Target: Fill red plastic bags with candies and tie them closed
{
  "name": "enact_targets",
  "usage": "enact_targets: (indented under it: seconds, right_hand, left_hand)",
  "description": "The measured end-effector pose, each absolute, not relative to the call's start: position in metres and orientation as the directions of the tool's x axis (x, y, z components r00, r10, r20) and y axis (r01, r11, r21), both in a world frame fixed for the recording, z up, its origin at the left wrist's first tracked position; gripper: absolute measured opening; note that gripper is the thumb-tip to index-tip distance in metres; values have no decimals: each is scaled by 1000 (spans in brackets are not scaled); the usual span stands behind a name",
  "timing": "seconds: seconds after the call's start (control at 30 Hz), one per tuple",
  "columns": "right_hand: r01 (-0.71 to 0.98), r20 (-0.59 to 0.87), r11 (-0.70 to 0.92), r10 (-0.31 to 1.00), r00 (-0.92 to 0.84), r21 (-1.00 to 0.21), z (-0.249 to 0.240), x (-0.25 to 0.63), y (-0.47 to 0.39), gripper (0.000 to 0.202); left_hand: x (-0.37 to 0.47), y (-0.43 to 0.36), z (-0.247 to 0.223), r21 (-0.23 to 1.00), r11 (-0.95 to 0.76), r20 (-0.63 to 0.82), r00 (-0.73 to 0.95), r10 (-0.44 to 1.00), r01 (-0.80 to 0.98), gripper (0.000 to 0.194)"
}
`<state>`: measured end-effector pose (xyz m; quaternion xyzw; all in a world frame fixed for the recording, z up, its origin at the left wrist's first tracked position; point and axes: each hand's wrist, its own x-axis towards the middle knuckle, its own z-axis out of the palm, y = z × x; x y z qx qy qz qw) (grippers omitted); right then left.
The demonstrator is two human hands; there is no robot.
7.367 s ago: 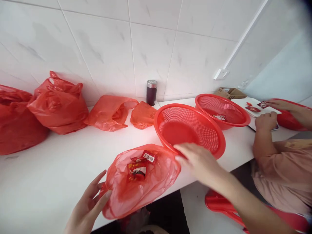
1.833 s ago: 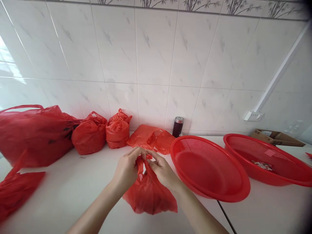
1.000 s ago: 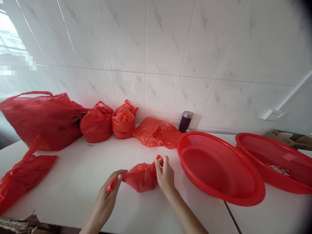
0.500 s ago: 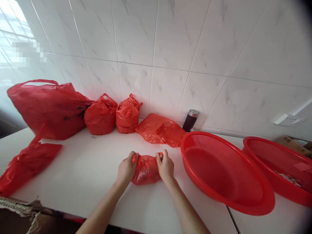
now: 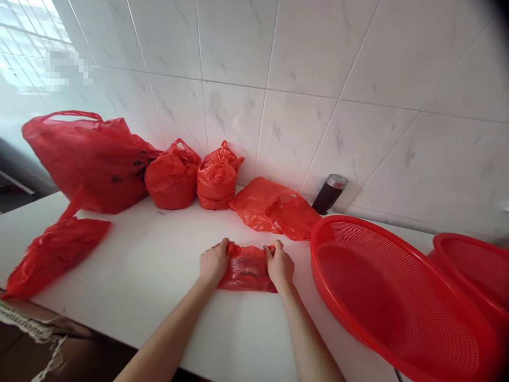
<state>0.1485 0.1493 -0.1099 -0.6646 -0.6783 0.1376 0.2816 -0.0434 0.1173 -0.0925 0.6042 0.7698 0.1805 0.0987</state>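
Note:
A small red plastic bag [image 5: 247, 270] lies flattened on the white table [image 5: 151, 281], with something darker showing faintly through its film. My left hand [image 5: 214, 261] grips its upper left corner, fingers closed. At the upper right corner, my right hand [image 5: 280, 263] pinches the film between thumb and fingers. Behind the hands lies a loose, crumpled red bag [image 5: 258, 204]. Two filled, knotted red bags [image 5: 173, 180] [image 5: 218, 183] stand against the tiled wall.
A large red bag [image 5: 91, 164] stands at the back left, and another red bag [image 5: 55, 254] lies at the left edge. A dark flask [image 5: 329, 194] is by the wall. Red baskets [image 5: 358, 286] [image 5: 477, 270] fill the right. A torn cardboard box [image 5: 71, 350] is below.
The small bag now looks flatter and wider, its bottom edge straighter. Both hands still hold its corners. The view has shifted, so the right basket is partly cut off.

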Motion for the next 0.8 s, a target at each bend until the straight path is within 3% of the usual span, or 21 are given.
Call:
enact_targets:
  seconds: [0.3,0.47,0.6,0.7,0.8]
  right_hand:
    - [793,387,153,916,111,-589,-125,150,151,22]
    - [761,435,138,877,203,-634,-123,150,151,28]
    - [723,462,152,850,253,-674,-119,149,147,27]
    - [641,493,255,841,224,-724,-118,149,144,28]
    - [508,527,380,831,181,-773,-118,149,142,28]
  left_hand:
    - [-44,117,-97,462,249,97,-327,940,851,27]
    - [-52,108,-94,606,288,96,-428,899,741,28]
    - [-58,85,-91,761,230,72,-431,899,607,42]
    - [-69,70,-87,835,190,51,-417,908,516,47]
    - [-85,64,-71,855,173,90,-468,879,489,35]
